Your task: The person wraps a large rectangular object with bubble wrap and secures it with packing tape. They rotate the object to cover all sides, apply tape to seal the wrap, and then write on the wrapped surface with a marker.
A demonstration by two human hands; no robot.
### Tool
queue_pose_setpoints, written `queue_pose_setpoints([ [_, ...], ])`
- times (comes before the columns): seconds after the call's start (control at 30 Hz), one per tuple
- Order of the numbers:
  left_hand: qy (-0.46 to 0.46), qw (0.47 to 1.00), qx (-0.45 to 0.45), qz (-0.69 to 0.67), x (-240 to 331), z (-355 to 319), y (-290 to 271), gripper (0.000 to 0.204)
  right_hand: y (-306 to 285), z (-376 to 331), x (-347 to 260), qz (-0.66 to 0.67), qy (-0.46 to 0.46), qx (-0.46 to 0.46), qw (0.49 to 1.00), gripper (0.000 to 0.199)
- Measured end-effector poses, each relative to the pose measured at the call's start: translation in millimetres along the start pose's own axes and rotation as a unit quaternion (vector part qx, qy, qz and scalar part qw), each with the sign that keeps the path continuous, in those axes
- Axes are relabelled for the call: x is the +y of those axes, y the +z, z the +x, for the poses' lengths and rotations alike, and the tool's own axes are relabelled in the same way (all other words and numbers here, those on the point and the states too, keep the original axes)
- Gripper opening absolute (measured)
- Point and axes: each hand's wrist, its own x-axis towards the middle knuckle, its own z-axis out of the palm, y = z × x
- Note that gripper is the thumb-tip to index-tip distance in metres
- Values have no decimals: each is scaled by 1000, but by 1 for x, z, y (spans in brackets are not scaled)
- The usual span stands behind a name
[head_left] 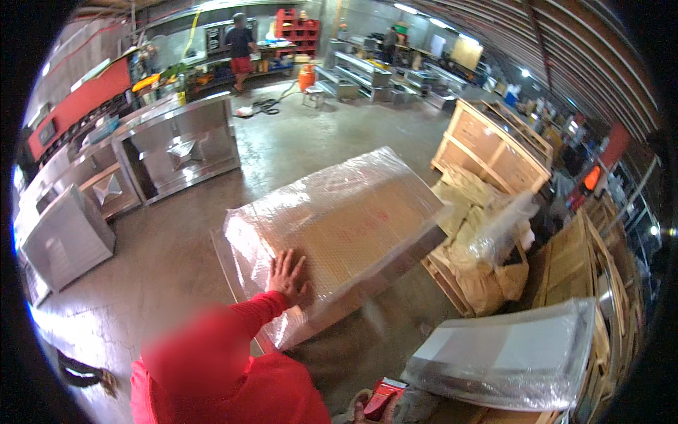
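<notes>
A co-worker in a red sleeve lays a flat, open hand (pixel 288 277) on a large bubble-wrapped panel (pixel 339 226) lying tilted on the concrete floor (pixel 176 247). At the lower edge, the person's own hand (pixel 367 410) closes its grip on a red tool (pixel 381 396); which hand it is I cannot tell. A wooden crate (pixel 491 145) stands beyond the panel.
</notes>
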Motion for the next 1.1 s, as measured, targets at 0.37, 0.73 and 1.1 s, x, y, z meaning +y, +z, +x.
queue_pose_setpoints([
  [0.37,146,986,-45,-61,-51,10,-21,88,127,67,-94,12,-60,-47,997,81],
  [0.73,-3,989,48,-138,-200,110,-66,83,278,178,-21,-256,6,153,955,72],
  [1.1,-80,754,-375,-534,-357,238,105,69,359,189,-8,108,-43,2,993,65],
])
